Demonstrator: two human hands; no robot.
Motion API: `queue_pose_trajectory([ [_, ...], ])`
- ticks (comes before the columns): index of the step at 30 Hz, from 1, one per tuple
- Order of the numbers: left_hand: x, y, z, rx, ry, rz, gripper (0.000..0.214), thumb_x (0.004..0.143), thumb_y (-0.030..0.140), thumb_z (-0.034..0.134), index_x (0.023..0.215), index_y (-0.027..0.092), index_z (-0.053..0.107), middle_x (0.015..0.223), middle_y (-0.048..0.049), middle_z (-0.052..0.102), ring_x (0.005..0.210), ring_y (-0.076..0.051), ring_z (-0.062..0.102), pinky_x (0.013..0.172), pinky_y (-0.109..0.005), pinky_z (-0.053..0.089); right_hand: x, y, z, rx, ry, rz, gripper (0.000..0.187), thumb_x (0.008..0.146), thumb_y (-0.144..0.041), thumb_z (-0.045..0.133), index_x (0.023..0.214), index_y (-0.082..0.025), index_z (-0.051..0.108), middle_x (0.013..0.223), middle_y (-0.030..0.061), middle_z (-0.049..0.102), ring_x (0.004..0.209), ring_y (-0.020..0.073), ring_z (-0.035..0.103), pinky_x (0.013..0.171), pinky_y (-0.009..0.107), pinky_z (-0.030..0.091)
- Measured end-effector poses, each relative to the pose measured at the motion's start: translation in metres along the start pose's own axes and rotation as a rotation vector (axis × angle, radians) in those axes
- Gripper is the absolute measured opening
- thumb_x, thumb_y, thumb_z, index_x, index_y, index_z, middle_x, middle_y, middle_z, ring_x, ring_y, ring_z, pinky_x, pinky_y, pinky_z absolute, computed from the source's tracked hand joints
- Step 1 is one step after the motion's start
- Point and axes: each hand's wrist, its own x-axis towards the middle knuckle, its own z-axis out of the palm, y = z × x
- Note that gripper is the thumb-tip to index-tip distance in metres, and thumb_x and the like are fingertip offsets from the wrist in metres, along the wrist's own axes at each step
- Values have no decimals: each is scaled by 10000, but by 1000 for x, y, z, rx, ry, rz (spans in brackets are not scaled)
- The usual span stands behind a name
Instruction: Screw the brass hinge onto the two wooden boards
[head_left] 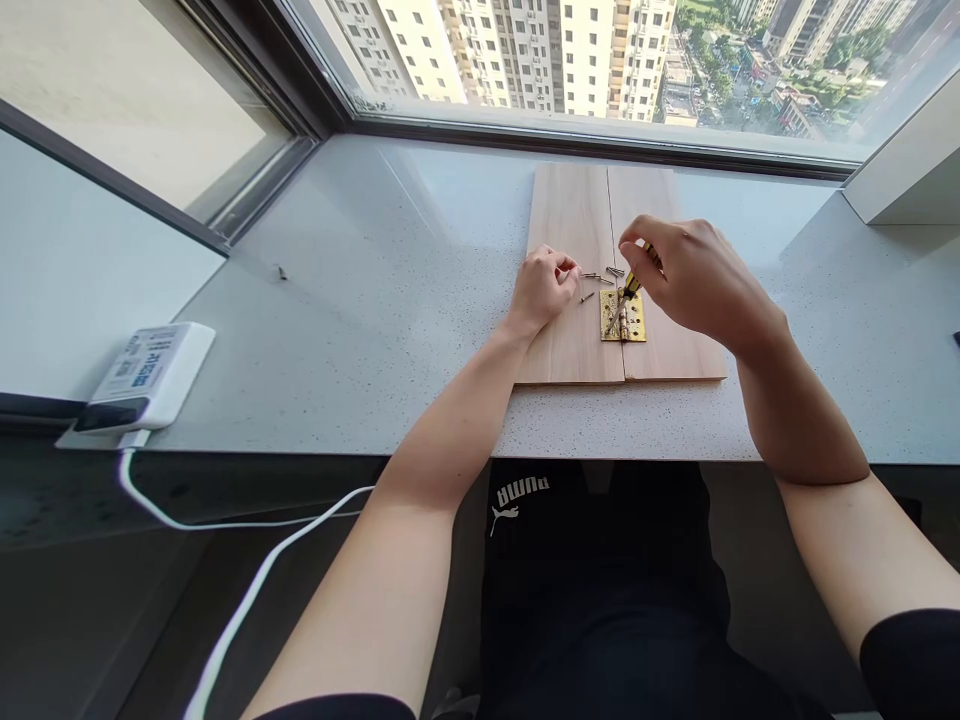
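Black trousers (600, 590). Right hand (694, 280): fingers closed on a screwdriver (637, 282), tip at a brass hinge (622, 316) bridging the seam of two boards (577, 220), near the table's (375, 350) front edge. Left hand (540, 292): fingers pinched beside loose screws (598, 277).

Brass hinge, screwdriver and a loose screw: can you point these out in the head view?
brass hinge (636, 322), head view, on one leaf
screwdriver (632, 284), head view, on its yellow handle
loose screw (586, 297), head view, on its shank

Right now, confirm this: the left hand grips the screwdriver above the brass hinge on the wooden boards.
No, the head view shows the right hand gripping the screwdriver, not the left hand; the brass hinge on the wooden boards stands as you said.
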Motion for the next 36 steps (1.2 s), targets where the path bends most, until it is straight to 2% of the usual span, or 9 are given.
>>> queue_pose_trajectory([
  [5, 0, -2, 1, 3, 1, 4, 137, 1125, 278, 685, 1097, 198, 793, 1166, -127, 729, 1005, -255, 685, 1004, -453, 603, -4, -11, -2, 31, -17, -29, 378, 1173, -503, 568, 1411, -234, 683, 1073, 120, 740, 910, 305, 631, 900, 471, 485],
  [11, 1, -5, 2, 10, 9, 24, 114, 1124, 270, 700, 1091, 204, 787, 1123, -117, 730, 1005, -253, 682, 1010, -445, 613, -1, -2, -4, 12, -35, 73, 323, 1196, -520, 556, 1223, -245, 723, 806, 60, 643, 778, 287, 582, 860, 475, 474],
  [14, 0, -3, 1, 10, 7, 14, 111, 1121, 256, 700, 1075, 201, 784, 1142, -119, 729, 982, -243, 684, 1008, -442, 609, -3, 1, -6, 50, -56, -9, 241, 1168, -448, 615, 1285, -255, 701, 879, 62, 673, 816, 280, 592, 860, 465, 478],
  [16, 0, -2, 1, 8, 7, 9, 107, 1118, 251, 700, 1073, 199, 783, 1146, -120, 727, 965, -239, 686, 1009, -449, 610, -4, 0, -6, 63, -52, -59, 266, 1143, -448, 662, 1331, -260, 676, 978, 80, 699, 865, 283, 598, 859, 459, 480],
  [19, 0, -1, 1, 3, 8, 8, 106, 1116, 256, 701, 1080, 202, 784, 1131, -117, 721, 958, -242, 687, 1020, -466, 615, -3, -2, -3, 51, -20, -42, 314, 1143, -521, 665, 1318, -260, 663, 1043, 103, 707, 881, 288, 591, 844, 455, 478],
  [22, 0, -2, 2, 1, 7, 12, 113, 1118, 264, 698, 1092, 204, 790, 1119, -118, 722, 998, -254, 688, 1035, -468, 618, -1, 0, -1, 49, 3, 17, 365, 1174, -597, 587, 1280, -257, 666, 912, 85, 676, 817, 290, 575, 813, 453, 468],
  [25, 0, -3, 2, 10, 0, 8, 117, 1120, 272, 699, 1103, 207, 795, 1149, -126, 728, 1035, -265, 694, 1042, -469, 617, -2, 2, -3, 70, -34, 20, 320, 1178, -551, 568, 1289, -264, 656, 809, 54, 641, 755, 276, 535, 793, 454, 460],
  [31, -1, -1, 0, -6, -2, -2, 126, 1118, 283, 683, 1076, 211, 778, 1160, -122, 731, 1020, -256, 677, 1035, -452, 609, -7, -8, -5, 68, -36, -93, 331, 1099, -470, 690, 1357, -275, 619, 1010, 78, 702, 819, 270, 549, 819, 466, 469],
  [36, -1, 1, -1, -16, -3, -3, 131, 1111, 280, 681, 1058, 212, 780, 1131, -122, 729, 1005, -256, 678, 1039, -459, 613, -5, -7, -4, 10, 12, 43, 365, 1179, -595, 545, 1301, -264, 641, 824, 68, 658, 757, 292, 552, 801, 478, 464],
])
